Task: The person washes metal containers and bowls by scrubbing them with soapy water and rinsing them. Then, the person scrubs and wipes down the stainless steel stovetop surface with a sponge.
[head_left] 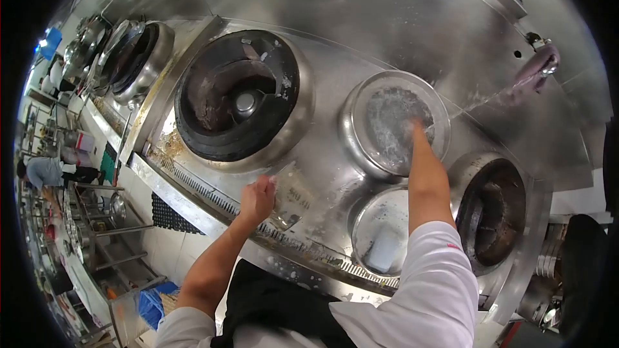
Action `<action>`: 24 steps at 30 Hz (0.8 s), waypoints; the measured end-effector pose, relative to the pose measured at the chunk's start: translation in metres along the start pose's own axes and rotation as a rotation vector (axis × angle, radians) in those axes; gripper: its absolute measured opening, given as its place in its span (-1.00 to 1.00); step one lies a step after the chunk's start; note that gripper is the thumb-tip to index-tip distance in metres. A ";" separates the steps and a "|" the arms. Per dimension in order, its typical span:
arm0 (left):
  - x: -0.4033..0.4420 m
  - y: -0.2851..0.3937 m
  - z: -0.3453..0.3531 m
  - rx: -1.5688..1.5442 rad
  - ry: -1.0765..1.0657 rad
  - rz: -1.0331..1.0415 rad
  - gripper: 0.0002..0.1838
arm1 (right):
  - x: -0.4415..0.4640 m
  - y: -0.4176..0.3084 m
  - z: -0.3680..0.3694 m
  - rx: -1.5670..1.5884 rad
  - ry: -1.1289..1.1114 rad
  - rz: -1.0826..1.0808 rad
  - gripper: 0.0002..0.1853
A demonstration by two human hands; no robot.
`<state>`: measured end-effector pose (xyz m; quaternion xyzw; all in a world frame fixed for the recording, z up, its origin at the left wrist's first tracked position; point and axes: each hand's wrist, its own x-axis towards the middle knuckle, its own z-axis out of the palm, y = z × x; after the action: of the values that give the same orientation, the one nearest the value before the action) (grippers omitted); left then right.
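Note:
My left hand (pixel 258 198) is closed at the near edge of the steel stove top, fingers wrapped round the side of a see-through, boxy piece (pixel 293 198) whose kind I cannot make out. Over to the right, my right hand (pixel 421 125) reaches into a round steel pot (pixel 356 130) of cloudy, greyish water. Motion smears its fingers, so what they hold is hidden. A thin stream of water (pixel 480 100) runs from a tap (pixel 547 69) toward that pot. In front of it sits a second round pan (pixel 363 219) with a pale block-shaped thing (pixel 384 249) inside.
A large black-rimmed wok burner (pixel 288 71) stands left of the pots, and another burner (pixel 493 212) on the right. A slotted drain (pixel 213 194) follows the front edge. At far left, a person (pixel 48 173) bends over a counter beside metal shelving (pixel 122 232).

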<state>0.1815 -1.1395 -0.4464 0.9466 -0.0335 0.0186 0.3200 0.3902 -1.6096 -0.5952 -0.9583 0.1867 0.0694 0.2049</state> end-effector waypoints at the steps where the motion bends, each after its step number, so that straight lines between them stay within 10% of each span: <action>1: 0.000 0.001 0.000 0.003 0.002 -0.010 -0.72 | 0.002 -0.003 0.009 -0.045 -0.005 0.009 -0.51; 9: 0.004 0.008 0.002 0.031 0.003 -0.001 -0.69 | -0.006 0.008 0.023 -0.145 -0.019 -0.061 -0.55; 14: 0.007 0.008 0.005 0.032 -0.018 -0.009 -0.68 | -0.013 0.017 -0.006 -0.303 0.358 -0.318 -0.57; 20: 0.008 0.009 0.006 0.002 0.005 0.023 -0.68 | -0.051 -0.064 -0.116 -0.668 -0.345 -0.022 -0.64; 24: 0.007 0.007 0.009 0.034 0.048 0.027 -0.68 | -0.053 -0.072 -0.113 -0.701 -0.289 -0.024 -0.66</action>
<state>0.1879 -1.1511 -0.4487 0.9507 -0.0383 0.0462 0.3043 0.3759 -1.5784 -0.4550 -0.9526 0.1095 0.2612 -0.1107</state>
